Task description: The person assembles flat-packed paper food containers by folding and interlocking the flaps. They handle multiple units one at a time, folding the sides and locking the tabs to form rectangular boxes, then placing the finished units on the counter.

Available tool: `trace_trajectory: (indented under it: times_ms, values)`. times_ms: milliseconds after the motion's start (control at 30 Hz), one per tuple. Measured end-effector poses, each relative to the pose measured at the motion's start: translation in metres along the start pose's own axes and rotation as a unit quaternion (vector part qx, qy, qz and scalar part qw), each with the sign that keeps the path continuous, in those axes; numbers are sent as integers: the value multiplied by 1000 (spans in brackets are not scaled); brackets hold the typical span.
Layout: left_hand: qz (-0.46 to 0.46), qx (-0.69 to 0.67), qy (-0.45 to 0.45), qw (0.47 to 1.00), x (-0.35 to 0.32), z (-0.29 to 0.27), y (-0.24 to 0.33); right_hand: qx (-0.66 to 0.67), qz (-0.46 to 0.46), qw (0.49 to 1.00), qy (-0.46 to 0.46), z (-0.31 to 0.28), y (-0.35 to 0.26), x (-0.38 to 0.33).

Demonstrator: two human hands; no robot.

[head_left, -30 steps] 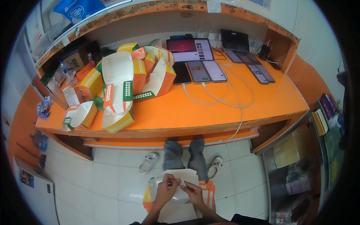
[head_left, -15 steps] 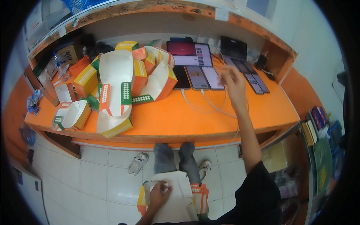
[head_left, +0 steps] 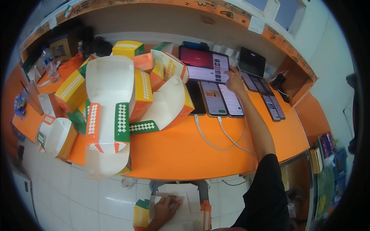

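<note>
White card [head_left: 191, 189] lies on our lap, and our left hand [head_left: 167, 208] rests on top of it. Those fingers are bent and close together, but we cannot tell if they pinch the card. A yellow and green box [head_left: 141, 215] sits just beside it on the left.

Our right hand [head_left: 234, 80] reaches far over the orange table [head_left: 185, 161] to the right edge of a big lit screen [head_left: 197, 59]. One finger points out and the rest look curled. We cannot tell if that finger touches the screen, or if the curled ones hold anything.

Below the big screen we see a dark phone [head_left: 196, 99] and two lit phones [head_left: 214, 103], side by side. White cables [head_left: 206, 137] run from their bottom ends. To the left we have a big heap of boxes [head_left: 110, 75], yellow, orange, green and white. The front one is wide open, so we see its white inside.
</note>
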State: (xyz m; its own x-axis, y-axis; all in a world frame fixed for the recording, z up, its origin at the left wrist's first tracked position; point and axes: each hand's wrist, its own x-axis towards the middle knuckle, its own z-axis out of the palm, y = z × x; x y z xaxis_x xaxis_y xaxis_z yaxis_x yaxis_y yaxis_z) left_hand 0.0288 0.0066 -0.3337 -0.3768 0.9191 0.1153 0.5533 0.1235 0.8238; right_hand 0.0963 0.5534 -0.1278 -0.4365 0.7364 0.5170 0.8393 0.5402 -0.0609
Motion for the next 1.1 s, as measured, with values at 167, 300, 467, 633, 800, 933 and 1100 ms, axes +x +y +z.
trace_trajectory:
  times_ms: [167, 300, 467, 633, 800, 933, 1100]
  values:
    - [27, -32, -6, 999, 13, 10, 12, 171, -67, 980, 73, -66, -19, -23]
    - [18, -28, -38, 999, 6, 13, 18, 367, -115, 922, 54, -155, -56, -124]
    - [-9, -109, -76, 991, -20, 24, 26, 583, -117, 797, -108, -212, -106, -325]
    - [-47, -222, -72, 971, -49, 38, 30, 616, 205, 738, -185, -157, -148, -431]
    - [-70, -204, -125, 968, -65, 37, 28, 643, 104, 759, -11, -170, -124, -384]
    - [-24, -126, -130, 983, -62, 36, 31, 477, -22, 867, 144, -179, -90, -242]
    - [-35, -92, -140, 985, -52, 30, 35, 187, -132, 965, 125, -110, -39, -71]
